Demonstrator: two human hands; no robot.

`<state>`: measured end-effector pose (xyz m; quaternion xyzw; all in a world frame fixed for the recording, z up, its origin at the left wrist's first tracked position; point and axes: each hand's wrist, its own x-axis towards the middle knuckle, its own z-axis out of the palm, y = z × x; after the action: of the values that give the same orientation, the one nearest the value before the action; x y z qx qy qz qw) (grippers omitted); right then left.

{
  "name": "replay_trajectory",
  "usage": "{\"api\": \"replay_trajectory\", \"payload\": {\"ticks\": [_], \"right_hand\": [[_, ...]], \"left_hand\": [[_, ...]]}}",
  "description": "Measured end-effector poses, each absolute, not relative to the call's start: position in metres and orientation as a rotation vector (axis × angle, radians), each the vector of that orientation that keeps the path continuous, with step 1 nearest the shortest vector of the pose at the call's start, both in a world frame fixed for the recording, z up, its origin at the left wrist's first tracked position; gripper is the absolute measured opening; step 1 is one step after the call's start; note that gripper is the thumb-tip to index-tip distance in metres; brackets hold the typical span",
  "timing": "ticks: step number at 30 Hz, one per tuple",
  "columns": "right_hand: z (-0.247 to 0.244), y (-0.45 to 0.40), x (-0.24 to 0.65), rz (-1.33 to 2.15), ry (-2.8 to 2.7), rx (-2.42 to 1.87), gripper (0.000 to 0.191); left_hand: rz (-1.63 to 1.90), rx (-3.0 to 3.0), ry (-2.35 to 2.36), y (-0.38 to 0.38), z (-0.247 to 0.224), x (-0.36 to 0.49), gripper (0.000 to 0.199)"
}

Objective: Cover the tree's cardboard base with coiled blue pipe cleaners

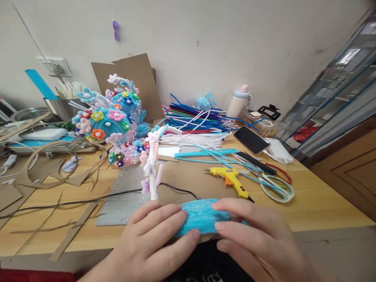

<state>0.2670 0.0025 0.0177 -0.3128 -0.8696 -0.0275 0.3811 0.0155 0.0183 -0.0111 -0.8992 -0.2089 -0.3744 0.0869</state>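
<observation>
Between my two hands, close to the table's front edge, is a blue fuzzy piece (202,217) that looks covered in pipe cleaners. My left hand (160,237) lies over its left end, fingers closed along it and thumb on the near side. The fingertips and thumb of my right hand (258,231) grip the right end. Just behind my left hand rises a white wrapped stem (152,168) with small pastel flowers; whether it joins the blue piece I cannot tell. Beyond my right hand lies a yellow hot glue gun (230,180).
A flower-covered blue pipe-cleaner figure (107,124) stands back left on the table. Bundled pipe cleaners (196,121) lie by the wall. Scissors (277,188), a phone (252,140) and a bottle (237,103) are on the right. Cardboard rings (29,172) and a black cord (117,193) lie left.
</observation>
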Motion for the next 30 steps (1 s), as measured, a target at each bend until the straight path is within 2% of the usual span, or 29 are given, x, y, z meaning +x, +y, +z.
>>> {"api": "replay_trajectory", "payload": {"ticks": [3,13,17,30], "right_hand": [[0.023,-0.002,0.274,-0.055,-2.184,-0.841,0.01],[0.009,-0.008,0.269,-0.086,-2.076,-0.805,0.018],[0.017,-0.006,0.266,0.081,-2.131,-0.867,0.01],[0.01,-0.003,0.258,0.502,-1.918,-1.08,0.013]], "left_hand": [[-1.133,-2.622,-0.657,0.016,-0.01,0.014,0.022],[-1.191,-2.568,-0.73,0.013,-0.015,0.011,0.019],[-1.175,-2.594,-0.703,0.012,-0.013,0.01,0.019],[-1.089,-2.581,-0.708,0.012,-0.008,0.009,0.017]]}}
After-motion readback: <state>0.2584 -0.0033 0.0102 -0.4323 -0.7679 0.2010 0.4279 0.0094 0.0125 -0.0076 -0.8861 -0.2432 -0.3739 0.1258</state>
